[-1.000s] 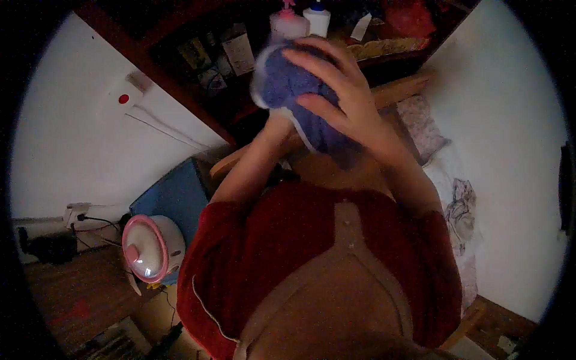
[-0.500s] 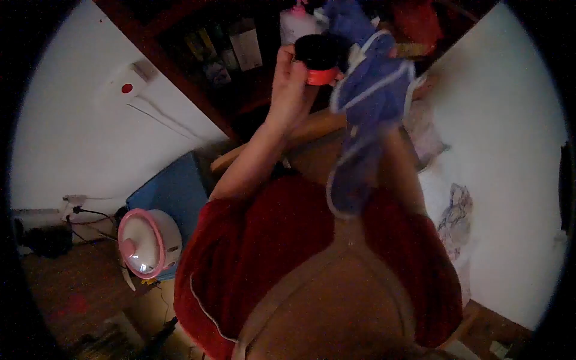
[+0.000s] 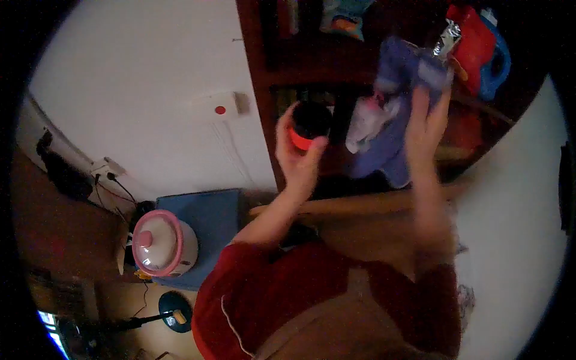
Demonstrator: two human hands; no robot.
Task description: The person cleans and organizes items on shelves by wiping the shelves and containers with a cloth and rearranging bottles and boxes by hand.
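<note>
My left hand is wrapped round a small jar with a wide black top and an orange-red band. It holds the jar up in front of the dark shelf unit. Motion blurs my right hand, raised further right, its fingers on the upper part of a blue-purple cloth with pale edging. The cloth hangs in folds beside and below that hand. Just left of the cloth, partly covered by it, is a whitish and pink item whose kind is unclear.
A dark wooden shelf unit holds a snack bag, a red packet and a blue handled object. A pink-rimmed pot with a glass lid stands lower left by a blue surface. Cables run along the wall.
The view has swung, showing more of the shelves. My right hand and the cloth have moved up to the shelf, away from my chest. The jar stays in my left hand.
</note>
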